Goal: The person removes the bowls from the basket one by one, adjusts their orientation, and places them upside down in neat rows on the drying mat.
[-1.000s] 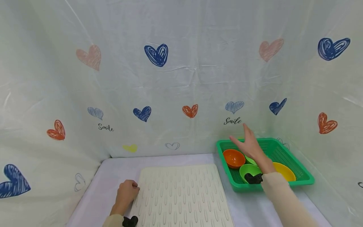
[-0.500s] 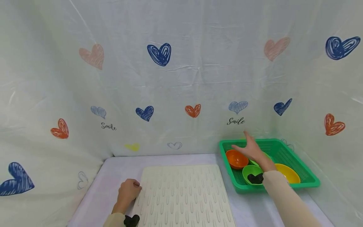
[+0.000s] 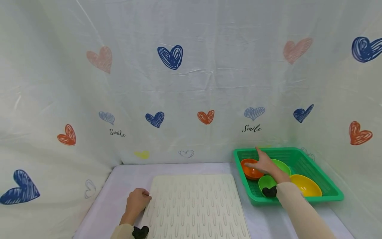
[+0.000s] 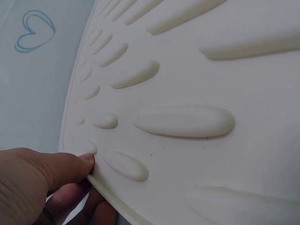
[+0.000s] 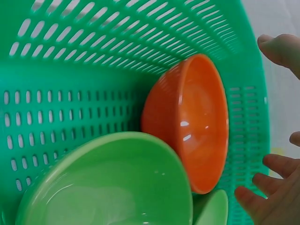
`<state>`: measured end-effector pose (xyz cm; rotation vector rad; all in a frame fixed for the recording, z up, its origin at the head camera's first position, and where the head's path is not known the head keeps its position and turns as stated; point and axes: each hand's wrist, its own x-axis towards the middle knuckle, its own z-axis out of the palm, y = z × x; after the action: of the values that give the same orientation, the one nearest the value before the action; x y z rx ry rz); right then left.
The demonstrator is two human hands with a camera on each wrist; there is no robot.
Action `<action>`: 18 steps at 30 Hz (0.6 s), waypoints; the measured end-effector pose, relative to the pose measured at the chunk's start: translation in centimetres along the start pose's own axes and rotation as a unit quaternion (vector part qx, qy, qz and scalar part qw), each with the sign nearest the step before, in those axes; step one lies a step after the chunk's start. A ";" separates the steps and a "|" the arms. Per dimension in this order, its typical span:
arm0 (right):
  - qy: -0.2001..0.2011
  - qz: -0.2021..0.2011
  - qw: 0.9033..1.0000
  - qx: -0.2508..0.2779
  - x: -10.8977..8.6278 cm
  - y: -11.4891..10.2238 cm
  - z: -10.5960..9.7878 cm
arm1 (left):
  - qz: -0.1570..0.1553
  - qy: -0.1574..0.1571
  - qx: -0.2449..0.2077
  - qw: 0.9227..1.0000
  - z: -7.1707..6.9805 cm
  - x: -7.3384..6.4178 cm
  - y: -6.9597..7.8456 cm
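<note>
In the head view, my left hand [image 3: 136, 201] is at the left edge of a cream mat [image 3: 197, 205] with raised oval ridges. The left wrist view shows the thumb [image 4: 70, 168] on top of the mat's edge and curled fingers beneath, pinching it. My right hand [image 3: 266, 165] is spread over a green basket [image 3: 304, 162], above an orange bowl [image 3: 250, 173], holding nothing. From the right wrist, the orange bowl [image 5: 201, 126] leans beside a green bowl [image 5: 108, 187], apart from the fingers. Part of another green bowl [image 5: 215, 208] shows below.
A yellow bowl [image 3: 305, 186] lies at the basket's front right, and a second green bowl [image 3: 282, 167] sits behind the wrist. White cloth [image 3: 131, 174] covers the table. A heart-printed curtain [image 3: 179, 83] hangs close behind and at both sides.
My right hand has lowered towards the orange bowl, fingers still spread. The left hand keeps its hold on the mat's edge. The whole head view has shifted slightly to the right.
</note>
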<state>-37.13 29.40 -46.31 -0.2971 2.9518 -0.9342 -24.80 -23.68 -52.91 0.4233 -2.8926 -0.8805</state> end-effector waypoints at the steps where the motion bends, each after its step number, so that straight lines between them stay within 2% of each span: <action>1: -0.004 0.002 1.000 -0.001 0.0 0.2 0.1 | -0.001 0.000 -0.001 1.000 0.0 0.0 0.0; 7: -0.027 0.010 1.000 0.000 0.0 0.9 0.7 | 0.002 0.001 -0.005 1.000 0.0 0.0 -0.2; 18: -0.038 -0.001 0.999 -0.016 0.3 0.9 1.3 | 0.011 0.004 -0.005 1.000 0.0 0.2 -0.4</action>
<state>-37.51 29.30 -47.91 -0.3278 2.9005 -0.8557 -24.88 -24.01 -53.13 0.3937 -2.8784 -0.8871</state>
